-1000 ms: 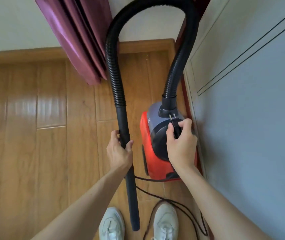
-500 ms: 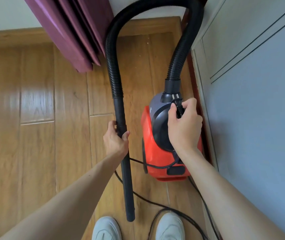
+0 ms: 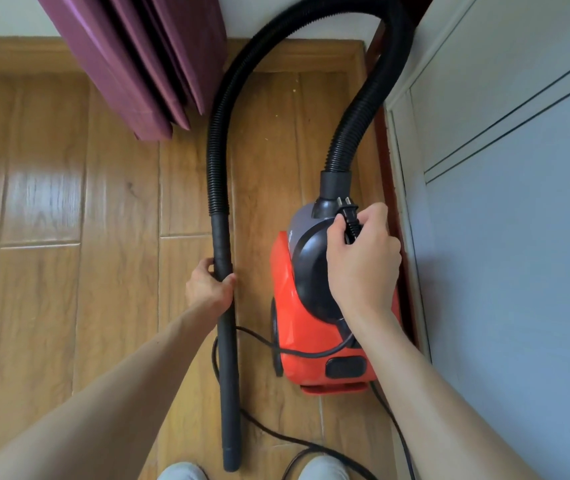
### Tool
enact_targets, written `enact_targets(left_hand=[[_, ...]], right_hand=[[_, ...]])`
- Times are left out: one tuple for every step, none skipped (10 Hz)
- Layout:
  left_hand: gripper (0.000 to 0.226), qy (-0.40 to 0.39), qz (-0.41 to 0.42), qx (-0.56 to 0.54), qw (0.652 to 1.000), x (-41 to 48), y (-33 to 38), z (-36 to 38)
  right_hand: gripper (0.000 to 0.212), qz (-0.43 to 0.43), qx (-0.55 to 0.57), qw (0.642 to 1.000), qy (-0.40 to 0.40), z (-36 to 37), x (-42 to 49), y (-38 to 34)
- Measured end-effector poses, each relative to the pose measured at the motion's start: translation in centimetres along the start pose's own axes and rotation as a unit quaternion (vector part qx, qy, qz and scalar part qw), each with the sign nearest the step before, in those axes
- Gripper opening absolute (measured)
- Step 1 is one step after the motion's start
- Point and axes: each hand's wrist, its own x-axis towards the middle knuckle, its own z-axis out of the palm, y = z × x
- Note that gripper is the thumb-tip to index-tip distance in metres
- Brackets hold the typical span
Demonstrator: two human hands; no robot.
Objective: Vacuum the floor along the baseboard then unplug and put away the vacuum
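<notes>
A red canister vacuum (image 3: 297, 327) with a grey and black top stands on the wooden floor beside a grey-blue door. Its black ribbed hose (image 3: 217, 140) arches from the top up and over, ending in a straight black tube (image 3: 227, 358). My left hand (image 3: 207, 285) grips that tube below the ribbed part. My right hand (image 3: 363, 261) rests over the vacuum's black top and holds the black plug (image 3: 348, 216), prongs pointing up. The black cord (image 3: 297, 351) runs from my right hand across the vacuum and loops on the floor.
A purple curtain (image 3: 145, 64) hangs at the back, left of the hose. A wooden baseboard (image 3: 17, 55) runs along the far wall. The grey-blue door (image 3: 518, 237) and its frame fill the right side. My white shoes (image 3: 325, 469) show at the bottom edge.
The view has tilted forward: the vacuum and both hands sit higher in frame, and more cord shows on the floor. Both hands keep their grips on the tube and plug.
</notes>
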Motion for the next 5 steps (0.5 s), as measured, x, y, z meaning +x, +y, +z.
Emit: enact_targets(left_hand=[[0.056,-0.024,-0.031,-0.041,0.998,0.0,-0.2,-0.1],[0.067,-0.047,-0.021,-0.051,0.997,-1.5,0.4,-1.8],[0.072,-0.062,0.035,0.018,0.997,-3.7,1.7,-4.6],[0.073,-0.078,0.114,0.134,0.981,-6.4,3.1,-9.4],[0.067,-0.074,0.191,0.231,0.951,-9.2,4.3,-14.0]], right_hand=[[0.02,0.003,-0.011,1.0,-0.005,-0.1,0.0,-0.1],[0.024,-0.003,-0.023,1.0,-0.011,-0.6,-0.2,-0.8],[0.032,-0.012,-0.104,0.992,-0.065,-1.5,-0.6,-1.0],[0.046,-0.016,-0.207,0.966,-0.153,-4.0,-1.5,-1.8],[0.059,-0.025,-0.281,0.938,-0.2,-7.5,-3.4,-2.6]])
